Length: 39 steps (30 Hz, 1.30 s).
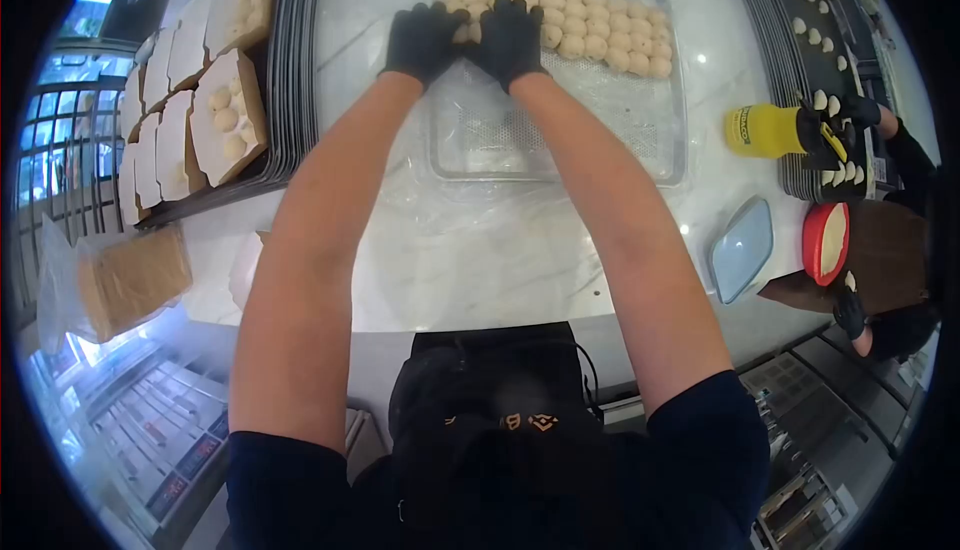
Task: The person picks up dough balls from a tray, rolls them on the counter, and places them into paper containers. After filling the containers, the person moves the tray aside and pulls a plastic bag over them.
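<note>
Rows of pale round dough balls (600, 32) lie packed together in the far part of a clear plastic tray (560, 165). My left hand (425, 42), in a black glove, is at the left end of the rows, its fingers bent over the edge of the balls. Close beside it, my right hand (508, 42), also black-gloved, rests over the near left part of the rows with bent fingers. Both hands touch or nearly touch dough balls; their fingertips are partly hidden, so what they grip cannot be made out.
At left, stacked dark trays (292, 70) hold paper pieces with dough balls. At right are a yellow bottle (765, 131), a blue lid (742, 250), a red bowl (826, 243) and dark trays (775, 40) with small pieces. Another person's gloved hands (862, 110) work there.
</note>
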### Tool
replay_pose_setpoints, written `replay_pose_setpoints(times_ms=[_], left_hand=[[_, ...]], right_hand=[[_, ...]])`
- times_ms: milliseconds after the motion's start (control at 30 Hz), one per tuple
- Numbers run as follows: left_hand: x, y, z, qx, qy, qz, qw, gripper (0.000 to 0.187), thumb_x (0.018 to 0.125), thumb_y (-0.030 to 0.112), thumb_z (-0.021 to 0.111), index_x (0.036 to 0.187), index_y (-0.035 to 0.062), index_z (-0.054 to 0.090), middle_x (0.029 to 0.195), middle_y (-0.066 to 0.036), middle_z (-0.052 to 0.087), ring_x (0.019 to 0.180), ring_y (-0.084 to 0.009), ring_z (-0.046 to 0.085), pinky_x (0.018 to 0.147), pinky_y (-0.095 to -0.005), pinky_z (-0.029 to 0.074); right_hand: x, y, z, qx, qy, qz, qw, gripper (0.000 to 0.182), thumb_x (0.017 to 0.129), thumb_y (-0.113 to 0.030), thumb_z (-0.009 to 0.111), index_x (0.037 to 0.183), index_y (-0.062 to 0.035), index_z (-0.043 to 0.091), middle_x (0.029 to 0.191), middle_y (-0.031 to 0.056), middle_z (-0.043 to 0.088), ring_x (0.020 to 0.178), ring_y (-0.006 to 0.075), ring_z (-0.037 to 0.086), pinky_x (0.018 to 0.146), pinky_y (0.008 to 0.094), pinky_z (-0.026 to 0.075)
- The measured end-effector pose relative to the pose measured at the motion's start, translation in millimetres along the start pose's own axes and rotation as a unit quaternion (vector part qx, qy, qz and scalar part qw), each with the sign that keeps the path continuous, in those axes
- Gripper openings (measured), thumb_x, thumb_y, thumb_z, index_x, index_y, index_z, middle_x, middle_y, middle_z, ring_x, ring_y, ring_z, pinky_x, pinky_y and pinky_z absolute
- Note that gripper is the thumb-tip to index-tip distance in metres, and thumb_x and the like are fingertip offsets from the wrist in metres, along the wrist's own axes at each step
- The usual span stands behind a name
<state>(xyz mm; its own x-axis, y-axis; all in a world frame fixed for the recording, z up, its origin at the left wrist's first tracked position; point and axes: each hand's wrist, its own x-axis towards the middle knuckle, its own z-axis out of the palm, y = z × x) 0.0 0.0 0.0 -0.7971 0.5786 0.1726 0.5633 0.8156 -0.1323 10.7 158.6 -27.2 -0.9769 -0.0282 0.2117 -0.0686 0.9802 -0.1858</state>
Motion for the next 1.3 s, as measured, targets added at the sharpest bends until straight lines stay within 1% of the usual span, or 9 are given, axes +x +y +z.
replay_pose_setpoints(times_ms=[133, 233, 333, 500, 667, 867, 967, 1200, 1300], left_hand=[[9.2, 23.8, 17.1, -0.046, 0.080, -0.017, 0.996, 0.025, 0.086, 0.034, 0.065, 0.109, 0.0243, 0.065, 0.089, -0.004, 0.066, 0.088, -0.0245, 0.066, 0.071, -0.0445, 0.049], [9.2, 10.1, 30.3, 0.007, 0.078, -0.015, 0.997, 0.025, 0.085, 0.035, 0.064, 0.109, 0.0304, 0.066, 0.087, -0.003, 0.063, 0.083, -0.0226, 0.062, 0.071, -0.0381, 0.044], [8.3, -0.4, 32.3, 0.014, 0.081, -0.002, 0.997, 0.025, 0.084, 0.033, 0.064, 0.108, 0.0280, 0.066, 0.090, -0.003, 0.065, 0.085, -0.0227, 0.063, 0.072, -0.0398, 0.045], [-6.6, 7.4, 13.4, 0.017, 0.272, 0.085, 0.958, 0.024, 0.084, 0.030, 0.063, 0.106, 0.0219, 0.067, 0.096, -0.004, 0.067, 0.091, -0.0245, 0.064, 0.079, -0.0422, 0.048], [-48.5, 9.7, -7.9, -0.141, 0.093, 0.016, 0.985, 0.031, 0.083, 0.026, 0.072, 0.112, 0.0153, 0.067, 0.113, -0.009, 0.065, 0.103, -0.0242, 0.063, 0.089, -0.0354, 0.050], [-156.5, 19.7, -29.2, -0.538, 0.310, -0.207, 0.756, 0.031, 0.083, 0.007, 0.073, 0.111, 0.0039, 0.063, 0.097, -0.010, 0.067, 0.090, -0.0231, 0.066, 0.083, -0.0317, 0.052], [-261.4, 35.4, -67.5, -0.452, 0.111, -0.238, 0.853, 0.032, 0.077, 0.014, 0.079, 0.105, 0.0047, 0.066, 0.099, -0.012, 0.068, 0.088, -0.0262, 0.067, 0.085, -0.0335, 0.052], [-381.3, 48.3, -80.4, -0.301, -0.174, -0.074, 0.935, 0.037, 0.068, 0.026, 0.085, 0.095, 0.0090, 0.067, 0.109, -0.013, 0.067, 0.104, -0.0330, 0.062, 0.091, -0.0446, 0.048], [-384.4, 50.2, -54.6, -0.302, -0.107, -0.080, 0.944, 0.036, 0.070, 0.026, 0.084, 0.098, 0.0104, 0.067, 0.115, -0.013, 0.065, 0.110, -0.0325, 0.060, 0.095, -0.0459, 0.046]], right_hand=[[4.9, 57.8, -7.7, 0.112, -0.093, -0.059, 0.988, 0.049, 0.063, -0.034, 0.079, 0.105, -0.0094, 0.069, 0.107, 0.0124, 0.064, 0.104, 0.0306, 0.058, 0.091, 0.0471, 0.045], [-30.9, 54.5, -12.4, 0.344, 0.198, -0.163, 0.903, 0.041, 0.060, -0.023, 0.080, 0.095, -0.0066, 0.066, 0.090, 0.0103, 0.065, 0.091, 0.0290, 0.061, 0.084, 0.0432, 0.048], [-80.4, 34.1, -29.0, 0.331, 0.251, -0.092, 0.905, 0.041, 0.068, -0.018, 0.085, 0.099, -0.0036, 0.063, 0.098, 0.0107, 0.065, 0.090, 0.0250, 0.063, 0.079, 0.0381, 0.051], [-108.1, 30.8, -20.3, 0.495, 0.157, 0.022, 0.854, 0.047, 0.073, -0.021, 0.085, 0.108, -0.0040, 0.060, 0.097, 0.0094, 0.066, 0.088, 0.0217, 0.064, 0.078, 0.0354, 0.052], [-86.4, 47.5, 1.1, 0.426, 0.067, 0.046, 0.901, 0.042, 0.076, -0.026, 0.084, 0.106, -0.0046, 0.063, 0.093, 0.0104, 0.066, 0.087, 0.0218, 0.064, 0.078, 0.0348, 0.053], [-75.3, 66.3, -14.6, 0.542, 0.014, 0.019, 0.840, 0.033, 0.086, -0.011, 0.074, 0.116, -0.0046, 0.065, 0.104, 0.0069, 0.068, 0.096, 0.0152, 0.062, 0.087, 0.0324, 0.052], [-133.9, 60.0, -81.3, 0.450, 0.106, -0.086, 0.883, 0.032, 0.083, -0.009, 0.075, 0.112, -0.0015, 0.064, 0.101, 0.0085, 0.068, 0.095, 0.0180, 0.064, 0.085, 0.0325, 0.052], [-337.6, -3.6, -75.0, 0.357, -0.050, -0.084, 0.929, 0.042, 0.072, -0.019, 0.082, 0.105, -0.0039, 0.061, 0.107, 0.0153, 0.064, 0.102, 0.0322, 0.062, 0.085, 0.0412, 0.051], [-338.1, -33.1, -76.5, 0.154, 0.019, -0.055, 0.986, 0.043, 0.075, -0.018, 0.079, 0.111, -0.0028, 0.061, 0.115, 0.0180, 0.063, 0.111, 0.0352, 0.060, 0.093, 0.0445, 0.050]])
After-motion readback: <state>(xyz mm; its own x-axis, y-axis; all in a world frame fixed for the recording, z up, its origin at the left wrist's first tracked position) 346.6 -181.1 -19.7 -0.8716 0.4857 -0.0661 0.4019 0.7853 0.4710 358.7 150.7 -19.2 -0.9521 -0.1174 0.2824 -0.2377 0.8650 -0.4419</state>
